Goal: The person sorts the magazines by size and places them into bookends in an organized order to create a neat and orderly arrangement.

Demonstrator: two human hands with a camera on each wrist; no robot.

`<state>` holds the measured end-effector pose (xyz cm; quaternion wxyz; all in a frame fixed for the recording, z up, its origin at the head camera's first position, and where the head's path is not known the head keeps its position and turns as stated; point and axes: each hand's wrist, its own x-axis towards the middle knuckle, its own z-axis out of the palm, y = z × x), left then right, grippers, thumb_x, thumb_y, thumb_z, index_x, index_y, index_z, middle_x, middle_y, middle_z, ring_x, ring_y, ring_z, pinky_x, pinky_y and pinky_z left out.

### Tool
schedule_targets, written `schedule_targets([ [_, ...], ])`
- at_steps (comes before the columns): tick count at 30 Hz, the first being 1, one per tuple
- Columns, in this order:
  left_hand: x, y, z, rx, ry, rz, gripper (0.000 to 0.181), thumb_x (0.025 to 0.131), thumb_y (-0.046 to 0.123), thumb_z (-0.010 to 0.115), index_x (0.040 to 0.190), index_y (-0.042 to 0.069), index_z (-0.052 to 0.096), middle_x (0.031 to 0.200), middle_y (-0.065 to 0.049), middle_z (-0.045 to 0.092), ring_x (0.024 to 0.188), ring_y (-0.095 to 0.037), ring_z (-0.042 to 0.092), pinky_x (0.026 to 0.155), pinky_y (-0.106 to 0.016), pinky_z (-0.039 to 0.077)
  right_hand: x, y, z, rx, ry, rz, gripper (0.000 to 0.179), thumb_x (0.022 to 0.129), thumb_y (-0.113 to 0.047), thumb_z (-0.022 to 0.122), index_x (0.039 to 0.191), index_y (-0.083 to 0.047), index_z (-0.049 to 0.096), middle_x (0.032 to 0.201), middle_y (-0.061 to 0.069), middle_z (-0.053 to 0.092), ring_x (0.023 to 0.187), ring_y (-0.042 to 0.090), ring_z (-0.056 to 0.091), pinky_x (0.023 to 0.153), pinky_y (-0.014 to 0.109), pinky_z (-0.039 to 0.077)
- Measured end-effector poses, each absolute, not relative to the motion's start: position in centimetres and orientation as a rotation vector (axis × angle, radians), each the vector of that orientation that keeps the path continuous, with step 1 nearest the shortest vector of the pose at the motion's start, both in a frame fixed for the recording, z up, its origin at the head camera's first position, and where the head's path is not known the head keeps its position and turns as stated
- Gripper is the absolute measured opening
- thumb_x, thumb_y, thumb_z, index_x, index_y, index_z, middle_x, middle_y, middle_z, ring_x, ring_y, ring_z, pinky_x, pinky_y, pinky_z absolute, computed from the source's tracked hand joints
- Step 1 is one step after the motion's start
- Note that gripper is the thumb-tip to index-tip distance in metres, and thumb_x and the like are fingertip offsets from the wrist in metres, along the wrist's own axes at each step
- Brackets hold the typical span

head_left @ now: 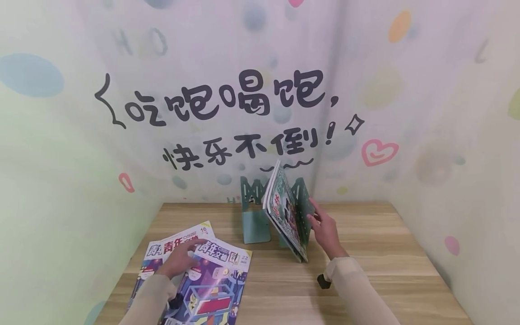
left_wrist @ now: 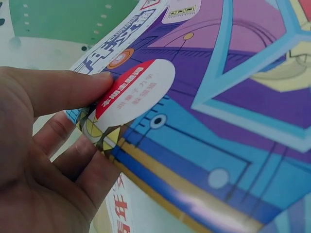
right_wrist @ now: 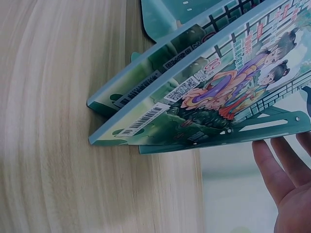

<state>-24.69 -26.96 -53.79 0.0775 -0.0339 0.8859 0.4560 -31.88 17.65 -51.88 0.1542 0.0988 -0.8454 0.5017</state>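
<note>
In the head view, my left hand (head_left: 178, 259) is at the left edge of a purple magazine (head_left: 217, 289). The left wrist view shows the thumb on the cover of that magazine (left_wrist: 218, 92) and fingers under its edge, pinching it. Beneath it lie other magazines (head_left: 183, 237), partly hidden. Two thin picture magazines (right_wrist: 194, 104) lean in a green metal bookend (head_left: 256, 225), their covers showing garden figures. The fingertips of my right hand (head_left: 327, 232), fingers extended, touch the outer side of the bookend's right panel (right_wrist: 296, 127).
The wood-grain table (head_left: 284, 298) stands against a printed wall (head_left: 243, 54) with dark lettering and coloured spots. Side walls close in on the left and right. A slotted left panel (head_left: 244, 194) of the bookend stands near the back edge.
</note>
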Motion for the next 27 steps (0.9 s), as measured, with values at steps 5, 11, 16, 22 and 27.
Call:
schedule_targets([
  [5,-24.7,-26.3,-53.1,-0.045,2.637,1.389,0.063,0.077,-0.004,0.07,0.132,0.024,0.059,0.124,-0.017,0.055,0.079,-0.023,0.065,0.061,-0.039,0.06,-31.9,17.7,-51.8,0.27,-2.43,1.453,0.055,0.098,-0.012,0.057,0.149,-0.027,0.041,0.144,0.017,0.047,0.113,0.042,0.058,0.081,0.048,0.057],
  [11,-25.1,-25.3,-51.8,0.101,2.585,1.437,0.065,0.074,-0.005,0.068,0.132,0.024,0.061,0.117,-0.015,0.057,0.08,-0.023,0.065,0.061,-0.037,0.06,-32.2,17.8,-51.8,0.272,-2.431,1.455,0.055,0.099,-0.011,0.057,0.149,-0.026,0.04,0.144,0.019,0.047,0.114,0.043,0.058,0.079,0.047,0.057],
  [16,-25.1,-24.9,-51.0,0.2,2.522,1.474,0.065,0.073,-0.004,0.067,0.133,0.021,0.06,0.116,-0.016,0.057,0.08,-0.024,0.066,0.06,-0.038,0.06,-32.2,17.8,-51.8,0.27,-2.436,1.46,0.055,0.099,-0.011,0.056,0.15,-0.026,0.04,0.144,0.019,0.047,0.114,0.042,0.058,0.08,0.047,0.057],
  [22,-25.0,-24.2,-50.4,0.245,2.5,1.478,0.064,0.075,-0.003,0.067,0.134,0.021,0.059,0.12,-0.018,0.056,0.078,-0.024,0.067,0.06,-0.038,0.06,-32.0,17.8,-51.7,0.281,-2.425,1.482,0.056,0.098,-0.01,0.057,0.149,-0.026,0.04,0.143,0.019,0.047,0.114,0.042,0.058,0.079,0.047,0.057],
  [27,-25.0,-23.4,-49.6,0.234,2.545,1.436,0.062,0.077,-0.001,0.069,0.132,0.027,0.06,0.126,-0.017,0.054,0.076,-0.022,0.067,0.06,-0.037,0.06,-31.9,17.9,-51.5,0.293,-2.417,1.473,0.056,0.098,-0.009,0.058,0.149,-0.025,0.041,0.143,0.02,0.047,0.113,0.042,0.058,0.079,0.048,0.057],
])
